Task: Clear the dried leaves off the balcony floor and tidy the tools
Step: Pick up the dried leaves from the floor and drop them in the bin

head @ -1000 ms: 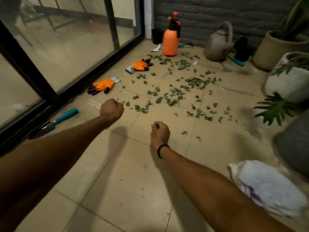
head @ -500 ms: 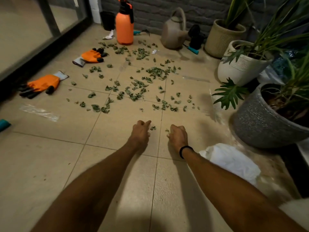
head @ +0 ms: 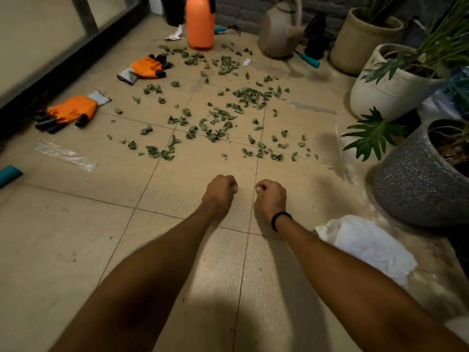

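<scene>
Beige tiles of the balcony floor [head: 76,250] carry a scatter of dried leaves [head: 223,118] just ahead of a person's left hand [head: 219,193] and right hand [head: 270,196], which are side by side and curled into fists, with nothing visible in either. An orange glove [head: 71,110] lies by the door frame and a second glove [head: 148,67] farther on. An orange sprayer [head: 200,24], a watering can [head: 279,34] and a teal hand rake [head: 227,28] line the far wall.
</scene>
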Available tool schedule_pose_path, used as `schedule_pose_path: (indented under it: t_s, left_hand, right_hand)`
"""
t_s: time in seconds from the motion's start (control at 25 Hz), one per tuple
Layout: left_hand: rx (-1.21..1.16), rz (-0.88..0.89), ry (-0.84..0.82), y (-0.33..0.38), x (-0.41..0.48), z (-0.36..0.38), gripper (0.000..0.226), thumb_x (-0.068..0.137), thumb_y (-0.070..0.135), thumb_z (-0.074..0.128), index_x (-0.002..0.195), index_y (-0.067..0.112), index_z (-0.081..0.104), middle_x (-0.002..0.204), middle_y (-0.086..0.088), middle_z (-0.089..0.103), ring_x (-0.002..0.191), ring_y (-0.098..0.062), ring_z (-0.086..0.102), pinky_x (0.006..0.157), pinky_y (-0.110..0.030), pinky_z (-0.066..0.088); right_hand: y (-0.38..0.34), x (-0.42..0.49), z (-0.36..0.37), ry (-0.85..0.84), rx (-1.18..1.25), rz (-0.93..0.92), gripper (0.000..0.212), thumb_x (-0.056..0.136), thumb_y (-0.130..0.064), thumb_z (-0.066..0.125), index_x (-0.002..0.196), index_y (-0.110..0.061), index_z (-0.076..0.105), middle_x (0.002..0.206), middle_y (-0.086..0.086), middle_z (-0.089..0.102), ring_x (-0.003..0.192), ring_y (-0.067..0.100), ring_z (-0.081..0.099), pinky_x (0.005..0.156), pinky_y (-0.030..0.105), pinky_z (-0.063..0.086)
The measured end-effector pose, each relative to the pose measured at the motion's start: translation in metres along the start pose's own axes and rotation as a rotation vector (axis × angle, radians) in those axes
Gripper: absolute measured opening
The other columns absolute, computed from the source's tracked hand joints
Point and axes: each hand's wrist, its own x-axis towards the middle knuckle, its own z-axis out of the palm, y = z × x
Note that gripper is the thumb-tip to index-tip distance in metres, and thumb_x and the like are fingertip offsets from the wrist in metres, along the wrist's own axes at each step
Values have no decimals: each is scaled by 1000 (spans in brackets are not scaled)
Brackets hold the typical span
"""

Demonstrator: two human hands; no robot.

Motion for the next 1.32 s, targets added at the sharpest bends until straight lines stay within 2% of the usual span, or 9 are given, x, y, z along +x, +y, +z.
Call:
schedule_pose_path:
  t_s: [0.2,0.48,0.64,0.76,0.84,0.96,1.12,1.24,1.32]
  left_hand:
    - [-1071,-596,-20,-19,1,-73,20,100,0,46,105,3,65,69,-9,58,61,-18,50,59,-31,45]
    - [-1493,-775,-21,-38,-35,-117,19,96,-1,32,93,8,49,90,-16,60,64,-13,48,54,-20,42]
    - [-1467,-838,25,-42,-39,-115,12,80,12,35,74,16,45,75,-8,57,53,-13,36,46,-22,24]
    - [-1402,-906,78,-42,-31,-107,32,96,30,40,65,23,39,58,4,39,46,-10,25,42,-19,15]
    - [-1288,-901,106,-38,-23,-97,41,104,41,39,67,24,42,55,5,33,44,-10,23,42,-20,17]
    - [-1127,-828,121,-26,-9,-81,28,108,28,35,95,17,57,61,1,37,46,-12,27,49,-24,23]
    - [-1003,-703,140,-15,23,-54,32,100,6,31,115,7,60,76,-5,55,51,-18,45,52,-29,33]
    - [-553,-453,188,-1,45,-32,27,106,21,38,113,7,60,106,-10,66,93,-30,64,76,-35,50]
    - [-278,-273,194,14,52,-21,41,106,42,39,123,7,52,109,-12,64,94,-26,61,78,-35,47]
  right_hand:
    - [-12,8,-9,-217,193,95,16,90,-3,63,91,-11,77,94,4,74,95,18,67,90,29,54]
    - [-60,-30,29,-451,-3,-307,12,88,-6,66,89,-9,77,94,5,73,91,15,64,85,28,52]
    - [-75,-46,45,-394,-181,-479,10,88,-5,60,83,-3,70,93,9,60,86,24,57,73,34,46]
    - [-71,-45,50,-287,-269,-524,20,90,0,47,86,-5,67,92,8,55,84,25,55,72,36,50]
    - [-67,-33,45,-268,-180,-394,20,89,-1,48,89,-5,68,95,7,59,88,22,56,73,31,48]
    - [-60,-1,23,-224,216,47,15,85,-3,62,83,-13,74,85,-3,69,78,9,61,62,11,45]
    - [-33,51,-16,-109,819,492,12,84,-1,71,83,-13,74,81,6,73,68,15,64,66,23,56]
    - [-2,89,-44,92,701,540,13,85,-2,68,91,-9,77,82,4,73,73,16,65,72,27,58]
    - [21,108,-59,165,379,517,14,89,-5,63,92,-3,76,87,4,73,81,18,66,79,30,57]
